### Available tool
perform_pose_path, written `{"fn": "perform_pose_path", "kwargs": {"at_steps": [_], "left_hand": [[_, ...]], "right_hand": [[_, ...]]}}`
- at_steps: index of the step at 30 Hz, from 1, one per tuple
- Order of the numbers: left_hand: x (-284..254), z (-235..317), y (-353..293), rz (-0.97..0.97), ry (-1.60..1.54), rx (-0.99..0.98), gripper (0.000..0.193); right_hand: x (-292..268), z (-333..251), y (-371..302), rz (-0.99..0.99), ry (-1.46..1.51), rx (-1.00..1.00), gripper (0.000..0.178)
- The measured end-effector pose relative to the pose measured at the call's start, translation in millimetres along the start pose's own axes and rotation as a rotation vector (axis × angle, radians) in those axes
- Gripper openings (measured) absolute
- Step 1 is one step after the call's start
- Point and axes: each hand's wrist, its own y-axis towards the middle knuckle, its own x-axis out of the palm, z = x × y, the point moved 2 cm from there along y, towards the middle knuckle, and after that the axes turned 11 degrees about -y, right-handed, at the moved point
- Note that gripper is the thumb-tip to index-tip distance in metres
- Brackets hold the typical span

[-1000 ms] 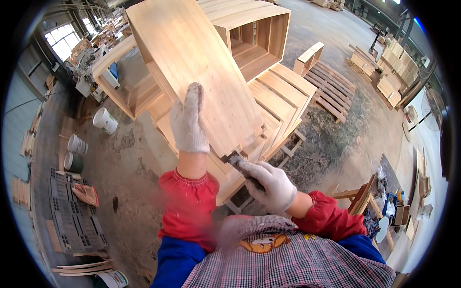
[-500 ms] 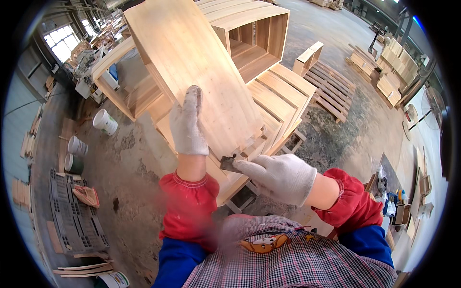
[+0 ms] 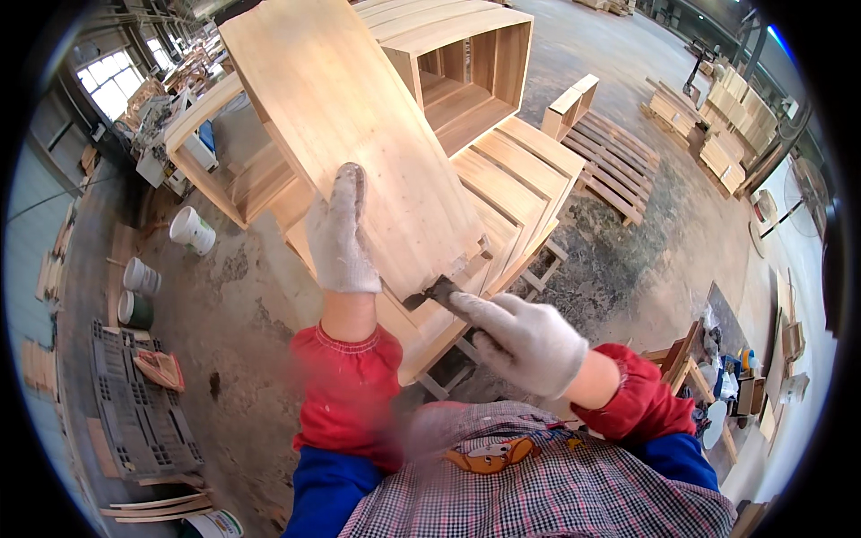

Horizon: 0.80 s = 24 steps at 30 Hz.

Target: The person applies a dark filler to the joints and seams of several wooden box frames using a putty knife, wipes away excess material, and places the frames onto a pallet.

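Note:
My left hand [image 3: 343,235], in a pale work glove, grips the near left edge of a wooden drawer [image 3: 359,134], its thumb lying on the broad smooth face and its fingers hidden behind. The drawer is tilted, and its near end shows rough, notched joints at the corner. In my gloved right hand [image 3: 529,341] is a putty knife [image 3: 443,292], its dark end close to the drawer's near edge. A dark smear or blade part beside it cannot be told apart clearly.
Under the drawer lie stacked slatted wooden drawers [image 3: 520,170]. An open wooden box [image 3: 471,85] stands behind, another frame [image 3: 206,152] to the left. White buckets [image 3: 192,230] and a grey plastic pallet [image 3: 143,394] are on the left floor; a wooden pallet [image 3: 614,157] lies right.
My right hand has shifted slightly down and the putty knife has turned, showing more of its dark length. My left hand keeps its grip on the drawer; the whole view has moved slightly.

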Motion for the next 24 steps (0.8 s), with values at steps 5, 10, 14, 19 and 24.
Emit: {"fn": "perform_pose_path", "kwargs": {"at_steps": [5, 10, 14, 19, 24], "left_hand": [[-9, -5, 2, -0.031, -0.029, 0.022, 0.037], [7, 11, -9, 0.018, 0.085, 0.040, 0.037], [-7, -2, 1, -0.026, 0.003, 0.024, 0.037], [-11, -4, 2, -0.004, 0.002, 0.010, 0.037], [-5, -2, -1, 0.027, 0.002, -0.020, 0.037]], "right_hand": [[32, -6, 0, 0.109, 0.087, 0.072, 0.049], [30, -5, -4, 0.132, 0.115, 0.051, 0.051], [41, 0, 0, 0.184, 0.143, 0.020, 0.050], [37, -3, -5, 0.172, 0.152, 0.034, 0.050], [45, 11, -1, 0.207, 0.168, 0.040, 0.049]]}}
